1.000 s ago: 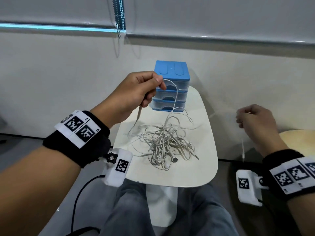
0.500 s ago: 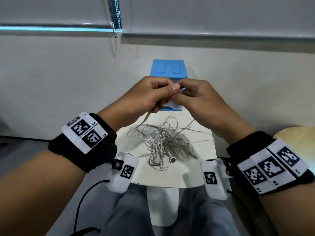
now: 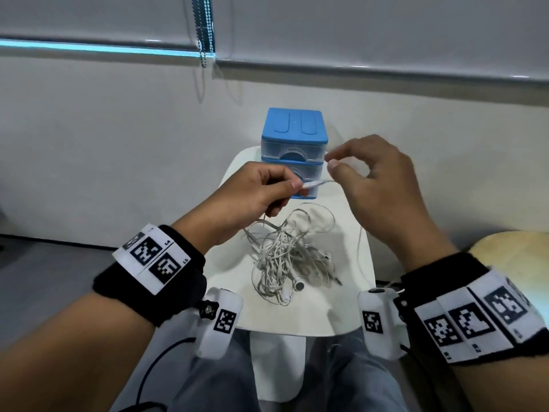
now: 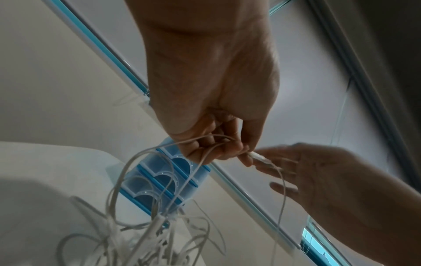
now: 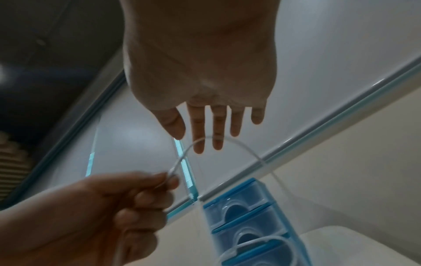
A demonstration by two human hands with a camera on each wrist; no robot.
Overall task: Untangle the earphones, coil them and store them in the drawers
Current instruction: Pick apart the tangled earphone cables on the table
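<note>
A tangle of white earphones (image 3: 285,260) lies mid-table, in front of a small blue stack of drawers (image 3: 294,150) whose drawers are all closed. My left hand (image 3: 297,185) is raised above the pile and pinches a white inline piece of one cable (image 3: 315,183) between thumb and forefinger; that cable hangs down into the tangle (image 4: 141,243). My right hand (image 3: 331,160) hovers just right of it, in front of the drawers. Its fingers (image 5: 216,133) are spread and straight in the right wrist view, and the cable (image 5: 239,144) arcs past their tips without being gripped.
The small white table (image 3: 297,316) stands against a pale wall, with my knees (image 3: 356,376) under its near edge. A round wooden seat (image 3: 514,257) is at the right. A blind's bead chain (image 3: 203,34) hangs on the wall behind.
A second ago my right hand was far out to the right. It then met the left hand at the cable and has now let go and drawn slightly right, fingers spread.
</note>
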